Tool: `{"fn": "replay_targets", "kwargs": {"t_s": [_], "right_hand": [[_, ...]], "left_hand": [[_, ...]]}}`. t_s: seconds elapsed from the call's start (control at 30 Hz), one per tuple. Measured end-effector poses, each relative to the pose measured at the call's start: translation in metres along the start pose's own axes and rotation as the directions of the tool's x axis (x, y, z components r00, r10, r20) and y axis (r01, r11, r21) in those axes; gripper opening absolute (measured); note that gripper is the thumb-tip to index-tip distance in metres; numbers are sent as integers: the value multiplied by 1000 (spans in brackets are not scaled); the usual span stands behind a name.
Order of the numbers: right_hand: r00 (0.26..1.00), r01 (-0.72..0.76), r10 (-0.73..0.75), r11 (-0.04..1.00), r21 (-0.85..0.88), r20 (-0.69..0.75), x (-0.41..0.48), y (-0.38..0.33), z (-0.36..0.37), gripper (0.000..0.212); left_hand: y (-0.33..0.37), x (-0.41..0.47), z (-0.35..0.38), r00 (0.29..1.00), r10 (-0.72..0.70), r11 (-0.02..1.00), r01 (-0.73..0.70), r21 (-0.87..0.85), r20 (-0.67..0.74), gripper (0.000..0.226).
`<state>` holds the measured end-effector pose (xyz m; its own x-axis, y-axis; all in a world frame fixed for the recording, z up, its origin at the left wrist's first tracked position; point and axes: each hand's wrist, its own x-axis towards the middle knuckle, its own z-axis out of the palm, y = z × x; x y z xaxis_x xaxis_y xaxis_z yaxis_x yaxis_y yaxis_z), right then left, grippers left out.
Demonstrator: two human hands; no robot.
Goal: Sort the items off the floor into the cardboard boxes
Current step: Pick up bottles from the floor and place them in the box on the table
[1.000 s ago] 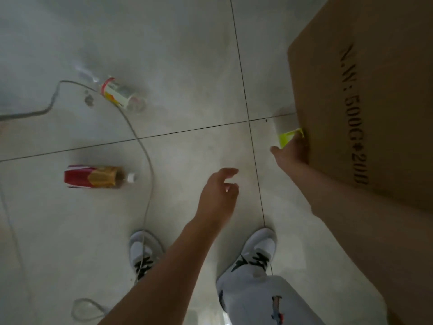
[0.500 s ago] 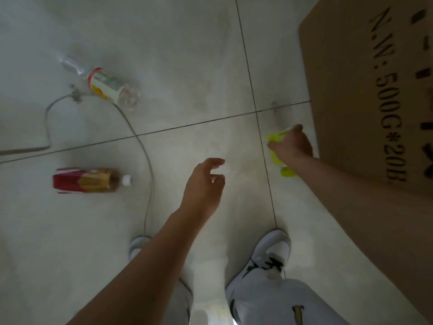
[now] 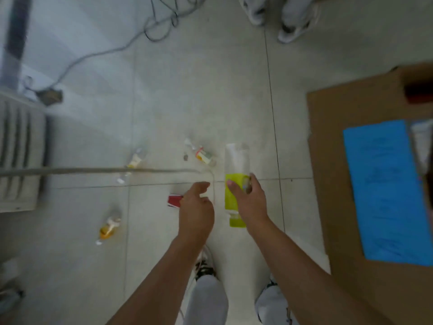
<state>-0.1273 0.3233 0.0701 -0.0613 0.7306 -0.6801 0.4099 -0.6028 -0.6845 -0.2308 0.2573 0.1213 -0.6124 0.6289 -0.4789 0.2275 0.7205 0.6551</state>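
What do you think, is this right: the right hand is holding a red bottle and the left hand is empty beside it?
Not quite. In the head view the right hand grips a yellow-green bottle, not a red one. The red bottle lies on the floor, partly behind the left hand, which is empty beside it.

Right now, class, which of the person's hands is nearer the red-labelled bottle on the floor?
Left. The left hand hangs over the red-labelled bottle, partly covering it in this view; the right hand is farther to its right, holding a yellow-green bottle.
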Motion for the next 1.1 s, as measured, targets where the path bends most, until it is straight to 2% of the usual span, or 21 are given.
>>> {"fn": "replay_targets", "kwargs": {"t_s": [0.13, 0.27, 0.4, 0.43, 0.5, 0.57, 0.73, 0.9, 1.03, 1.1], "right_hand": [[996, 76, -82, 982, 170, 27, -114, -117, -67, 63], [985, 170, -168, 953, 250, -29, -215, -210, -162, 36], [982, 188, -176, 881, 435, -68, -297, -260, -262, 20], [979, 200, -188, 851, 485, -74, -314, -266, -284, 23], [973, 231, -186, 802, 552, -136, -344, -273, -322, 37], [965, 256, -162, 764, 592, -209, -371, -270, -353, 42], [935, 348, -199, 666, 660, -292, -417, -249, -411, 66], [892, 421, -144, 606, 674, -428, -445, -228, -464, 57], [884, 437, -123, 559, 705, -451, -449, -199, -513, 59], [889, 418, -87, 556, 718, -450, -445, -178, -540, 57]], "left_hand": [[99, -80, -72, 999, 47, 970, -51, -238, -24, 38], [192, -169, -120, 985, 171, 860, -135, -492, 28, 38], [256, -235, -134, 955, 287, 793, -193, -577, 75, 39], [273, -246, -135, 942, 321, 781, -207, -590, 94, 39], [305, -259, -133, 897, 417, 763, -259, -592, 145, 39], [337, -270, -127, 841, 508, 754, -330, -569, 185, 39], [396, -315, -95, 720, 636, 713, -412, -568, 277, 39], [419, -361, -50, 584, 700, 703, -461, -542, 412, 31], [439, -383, -6, 547, 692, 713, -413, -567, 471, 31], [450, -395, 21, 537, 681, 729, -436, -527, 497, 32]]}}
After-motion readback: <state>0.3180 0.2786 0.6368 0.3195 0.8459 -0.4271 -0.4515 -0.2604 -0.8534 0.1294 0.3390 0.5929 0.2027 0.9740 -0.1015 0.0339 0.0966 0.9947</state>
